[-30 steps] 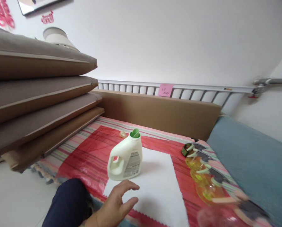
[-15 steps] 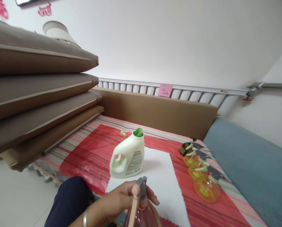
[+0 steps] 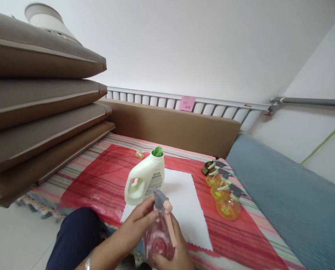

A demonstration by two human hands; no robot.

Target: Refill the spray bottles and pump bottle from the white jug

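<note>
I hold a clear pink spray bottle (image 3: 157, 240) with a grey head and a peach trigger close to my body. My left hand (image 3: 141, 219), with a silver bangle at the wrist, grips its neck just under the head. Around the lower body wraps my right hand (image 3: 180, 249), its thumb on the front. Just beyond stands a pale detergent jug (image 3: 144, 178) without its cap, a green spout showing in its mouth. The jug rests at the edge of a white sheet (image 3: 187, 206).
Several yellow spray bottles (image 3: 228, 206) stand in a row at the right, a dark green bottle (image 3: 206, 168) at its far end. A small translucent cap (image 3: 139, 154) lies behind the jug. Stacked brown cushions (image 3: 43, 93) rise at the left. Red film (image 3: 94, 180) covers the striped cloth.
The spray bottle has turned, its trigger now facing right, and sits a little higher in view. My right hand has come into clearer view around its body. The camera view has shifted right.
</note>
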